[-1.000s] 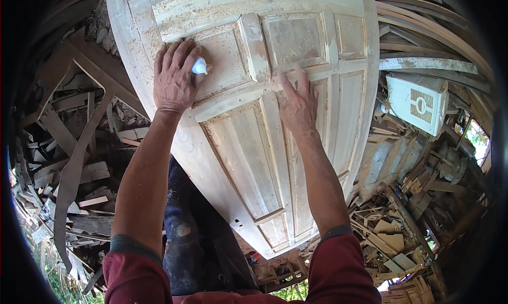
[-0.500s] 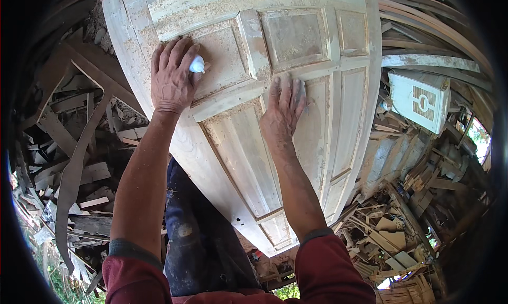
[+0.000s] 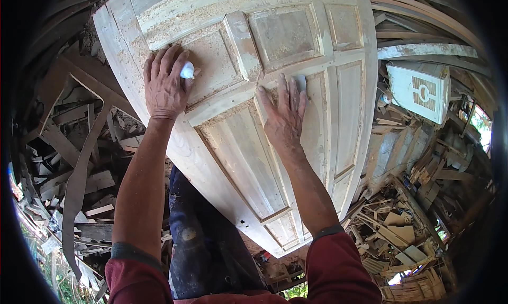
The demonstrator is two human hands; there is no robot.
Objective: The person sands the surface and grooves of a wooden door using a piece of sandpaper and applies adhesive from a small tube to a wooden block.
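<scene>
A pale wooden panelled door (image 3: 233, 156) lies in front of me, with sawdust in its recesses. My left hand (image 3: 165, 89) is on the door's left side, near an upper panel. It is closed around a small white bottle (image 3: 187, 70), whose tip sticks out past the thumb. My right hand (image 3: 286, 116) rests on the crossing of rails at the door's middle, with its fingers pointing away from me and somewhat apart. Under its fingertips is a small thin grey piece (image 3: 301, 83), mostly hidden. Whether it is a scraper blade or a sanding sheet I cannot tell.
Scrap wood (image 3: 95, 182) is heaped to the left, with a long curved board (image 3: 84, 171) standing over it. At the right are a white box with a grille (image 3: 420, 92), long curved strips (image 3: 428, 51) and more offcuts (image 3: 399, 232). My dark trousers (image 3: 198, 246) touch the door's near side.
The view has shifted a little, so the door sits slightly further left. My right hand's fingers have spread more over the grey piece. My left hand keeps its hold on the bottle.
</scene>
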